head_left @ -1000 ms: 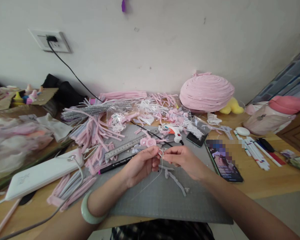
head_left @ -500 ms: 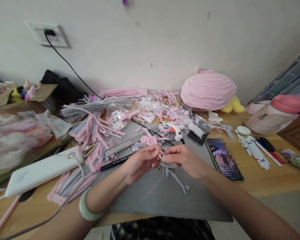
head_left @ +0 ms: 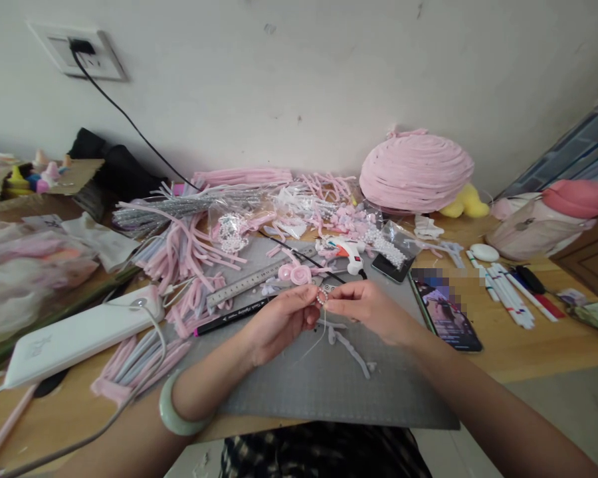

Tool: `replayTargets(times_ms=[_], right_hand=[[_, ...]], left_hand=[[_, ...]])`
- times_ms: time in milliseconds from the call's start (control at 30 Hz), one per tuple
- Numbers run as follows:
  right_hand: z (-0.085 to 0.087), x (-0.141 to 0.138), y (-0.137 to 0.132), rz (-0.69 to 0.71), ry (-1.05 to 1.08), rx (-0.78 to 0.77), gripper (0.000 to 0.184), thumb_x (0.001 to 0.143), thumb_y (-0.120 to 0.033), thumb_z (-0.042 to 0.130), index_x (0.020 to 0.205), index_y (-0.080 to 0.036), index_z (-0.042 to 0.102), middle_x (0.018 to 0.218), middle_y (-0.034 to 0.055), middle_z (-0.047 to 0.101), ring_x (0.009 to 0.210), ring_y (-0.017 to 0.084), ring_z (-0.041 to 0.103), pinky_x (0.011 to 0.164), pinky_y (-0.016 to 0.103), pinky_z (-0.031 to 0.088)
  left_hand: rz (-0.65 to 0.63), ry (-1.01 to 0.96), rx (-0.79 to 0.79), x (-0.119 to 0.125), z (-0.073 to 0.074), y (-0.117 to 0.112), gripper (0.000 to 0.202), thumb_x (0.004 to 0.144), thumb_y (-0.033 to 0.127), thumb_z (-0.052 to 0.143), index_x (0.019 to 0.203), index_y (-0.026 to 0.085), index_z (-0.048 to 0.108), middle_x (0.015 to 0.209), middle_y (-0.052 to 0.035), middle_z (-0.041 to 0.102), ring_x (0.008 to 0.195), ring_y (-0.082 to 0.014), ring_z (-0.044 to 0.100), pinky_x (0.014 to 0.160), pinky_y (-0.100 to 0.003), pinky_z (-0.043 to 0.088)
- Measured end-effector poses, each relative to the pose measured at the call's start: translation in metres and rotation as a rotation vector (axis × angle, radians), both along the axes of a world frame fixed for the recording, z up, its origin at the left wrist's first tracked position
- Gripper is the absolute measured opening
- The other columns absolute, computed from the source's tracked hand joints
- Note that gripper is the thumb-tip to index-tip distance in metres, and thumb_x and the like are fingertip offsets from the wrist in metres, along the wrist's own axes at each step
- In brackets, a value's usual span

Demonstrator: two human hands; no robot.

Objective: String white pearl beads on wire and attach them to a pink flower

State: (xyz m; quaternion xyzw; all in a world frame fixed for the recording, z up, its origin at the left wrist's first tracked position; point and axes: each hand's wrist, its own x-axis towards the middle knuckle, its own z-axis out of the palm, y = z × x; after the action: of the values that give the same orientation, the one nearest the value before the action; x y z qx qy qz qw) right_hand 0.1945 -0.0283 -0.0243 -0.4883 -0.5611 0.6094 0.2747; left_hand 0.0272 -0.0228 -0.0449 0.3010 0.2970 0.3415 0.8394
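Between my two hands, above the grey cutting mat point(head_left: 299, 392), is a small ring of white beads point(head_left: 321, 297) on a thin thread. My left hand point(head_left: 289, 318) pinches its left side between thumb and fingers. From the right, my right hand point(head_left: 373, 309) pinches the opposite side. The thread point(head_left: 323, 335) hangs below the beads towards the mat. Just behind my fingers lies a pink rolled flower piece point(head_left: 301, 271). A grey fuzzy stem point(head_left: 351, 352) rests on the mat below my right hand.
A steel ruler point(head_left: 244, 282) and black marker point(head_left: 234, 317) lie left of my hands. A white glue gun point(head_left: 349, 255) lies behind, and a phone point(head_left: 446, 312) to the right. At left are a power bank point(head_left: 84, 335) and pink stems point(head_left: 179, 255). Bead bags point(head_left: 233, 232) sit farther back.
The view has shifted slightly. Both hands still hold the bead ring in nearly the same pose, while the hanging thread shows a shorter, differently curved length.
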Motion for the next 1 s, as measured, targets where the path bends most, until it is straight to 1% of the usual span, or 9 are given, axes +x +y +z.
replayTargets(times_ms=[133, 300, 400, 533, 667, 767, 867, 933, 1000], right_hand=[[-0.010, -0.002, -0.001, -0.054, 0.145, -0.057, 0.025, 0.069, -0.038, 0.064, 0.071, -0.013, 0.064, 0.049, -0.0067, 0.038, 0.045, 0.005, 0.023, 0.045, 0.024, 0.014], [-0.020, -0.005, -0.002, -0.058, 0.264, -0.046, 0.024, 0.070, -0.036, 0.065, 0.071, -0.012, 0.064, 0.052, -0.0053, 0.043, 0.045, 0.004, 0.025, 0.044, 0.022, 0.017], [-0.022, -0.003, 0.000, -0.009, 0.269, -0.029, 0.023, 0.071, -0.035, 0.064, 0.069, -0.012, 0.063, 0.052, -0.0057, 0.043, 0.045, 0.004, 0.027, 0.044, 0.022, 0.017], [-0.020, 0.001, 0.000, 0.057, 0.181, 0.013, 0.024, 0.073, -0.037, 0.062, 0.072, -0.013, 0.062, 0.052, -0.0063, 0.042, 0.046, 0.004, 0.029, 0.044, 0.021, 0.019], [-0.018, 0.005, 0.001, 0.122, 0.106, 0.027, 0.026, 0.075, -0.038, 0.060, 0.069, -0.013, 0.059, 0.051, -0.0068, 0.040, 0.045, 0.004, 0.029, 0.044, 0.021, 0.019], [-0.018, 0.006, 0.001, 0.163, 0.125, 0.020, 0.027, 0.076, -0.036, 0.059, 0.064, -0.013, 0.056, 0.049, -0.0074, 0.037, 0.045, 0.004, 0.027, 0.044, 0.022, 0.018], [-0.019, 0.006, 0.001, 0.187, 0.185, -0.026, 0.026, 0.075, -0.034, 0.061, 0.061, -0.013, 0.055, 0.048, -0.0082, 0.035, 0.044, 0.004, 0.025, 0.044, 0.022, 0.018], [-0.019, 0.005, 0.001, 0.182, 0.225, -0.063, 0.023, 0.074, -0.032, 0.061, 0.063, -0.013, 0.056, 0.047, -0.0089, 0.033, 0.043, 0.003, 0.023, 0.043, 0.022, 0.017], [-0.021, 0.003, 0.001, 0.152, 0.243, -0.081, 0.021, 0.073, -0.033, 0.062, 0.067, -0.012, 0.059, 0.048, -0.0090, 0.033, 0.043, 0.003, 0.023, 0.043, 0.022, 0.017]], left_hand=[[0.058, -0.085, 0.020, 0.003, -0.005, -0.003, 0.014, 0.075, 0.026, 0.063, 0.070, 0.013, 0.059, 0.066, 0.0022, 0.046, 0.057, -0.0062, 0.038, 0.057, -0.017, 0.034], [0.076, -0.152, 0.001, 0.005, -0.007, -0.004, 0.014, 0.075, 0.025, 0.063, 0.070, 0.014, 0.058, 0.067, 0.0022, 0.046, 0.057, -0.0068, 0.039, 0.059, -0.018, 0.035], [0.050, -0.148, -0.012, 0.004, -0.005, -0.003, 0.014, 0.076, 0.025, 0.061, 0.070, 0.013, 0.058, 0.065, 0.0019, 0.045, 0.057, -0.0077, 0.039, 0.059, -0.019, 0.035], [-0.014, -0.096, -0.008, 0.001, -0.004, -0.001, 0.015, 0.073, 0.025, 0.062, 0.067, 0.012, 0.058, 0.060, 0.0019, 0.042, 0.055, -0.0081, 0.037, 0.057, -0.020, 0.032], [-0.036, -0.051, 0.027, -0.001, -0.003, 0.001, 0.014, 0.069, 0.023, 0.064, 0.066, 0.010, 0.060, 0.062, 0.0006, 0.046, 0.056, -0.0078, 0.037, 0.057, -0.020, 0.030], [-0.059, -0.024, 0.036, -0.002, -0.001, 0.001, 0.015, 0.067, 0.023, 0.066, 0.065, 0.010, 0.061, 0.064, 0.0001, 0.047, 0.056, -0.0074, 0.037, 0.056, -0.020, 0.029], [-0.088, -0.002, 0.025, -0.003, 0.000, 0.001, 0.014, 0.064, 0.021, 0.068, 0.062, 0.009, 0.060, 0.062, 0.0002, 0.048, 0.056, -0.0070, 0.037, 0.056, -0.020, 0.029], [-0.095, -0.002, 0.018, -0.003, 0.000, 0.002, 0.014, 0.063, 0.020, 0.068, 0.061, 0.009, 0.060, 0.062, 0.0004, 0.048, 0.055, -0.0068, 0.037, 0.056, -0.020, 0.030], [-0.085, -0.001, 0.013, -0.003, -0.001, 0.003, 0.015, 0.067, 0.022, 0.066, 0.062, 0.010, 0.059, 0.063, 0.0004, 0.048, 0.056, -0.0069, 0.039, 0.056, -0.020, 0.031]])
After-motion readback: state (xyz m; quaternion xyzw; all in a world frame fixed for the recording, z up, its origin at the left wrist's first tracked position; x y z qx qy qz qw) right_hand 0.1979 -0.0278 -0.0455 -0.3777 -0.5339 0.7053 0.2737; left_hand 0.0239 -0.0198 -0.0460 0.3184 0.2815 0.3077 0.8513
